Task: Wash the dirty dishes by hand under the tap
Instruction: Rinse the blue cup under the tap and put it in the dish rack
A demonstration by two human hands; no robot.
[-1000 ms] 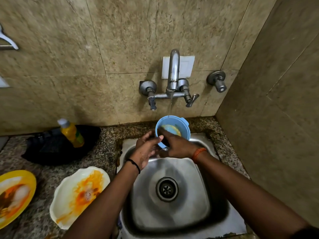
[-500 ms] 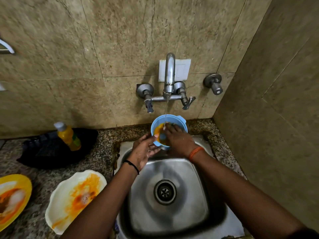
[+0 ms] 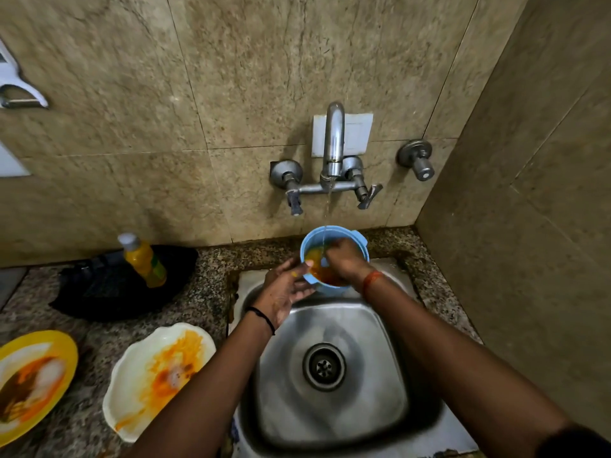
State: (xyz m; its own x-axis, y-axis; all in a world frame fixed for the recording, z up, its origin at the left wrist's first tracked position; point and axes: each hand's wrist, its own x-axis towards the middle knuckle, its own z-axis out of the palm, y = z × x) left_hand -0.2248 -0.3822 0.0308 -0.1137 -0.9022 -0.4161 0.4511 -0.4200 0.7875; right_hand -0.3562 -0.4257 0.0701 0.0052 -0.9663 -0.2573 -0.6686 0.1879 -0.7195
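Note:
A light blue bowl [image 3: 334,234] with orange residue and water inside sits under the tap [image 3: 334,143], whose thin stream falls into it. My left hand [image 3: 286,289] holds the bowl's near left rim, thumb at the edge. My right hand [image 3: 344,259] is inside the bowl with fingers curled against its dirty inner wall. Below them lies the steel sink [image 3: 390,358] with its drain [image 3: 324,366]. A white plate [image 3: 132,385] smeared orange and a yellow plate [image 3: 62,345] with food remains lie on the counter at the left.
A yellow soap bottle [image 3: 143,259] stands on a black tray [image 3: 99,292] at the back left of the granite counter [image 3: 208,276]. A second valve [image 3: 418,160] sticks out of the tiled wall. A side wall closes in on the right.
My right hand has gone from the bowl's rim down into the bowl. The water inside has turned orange. The view has shifted slightly.

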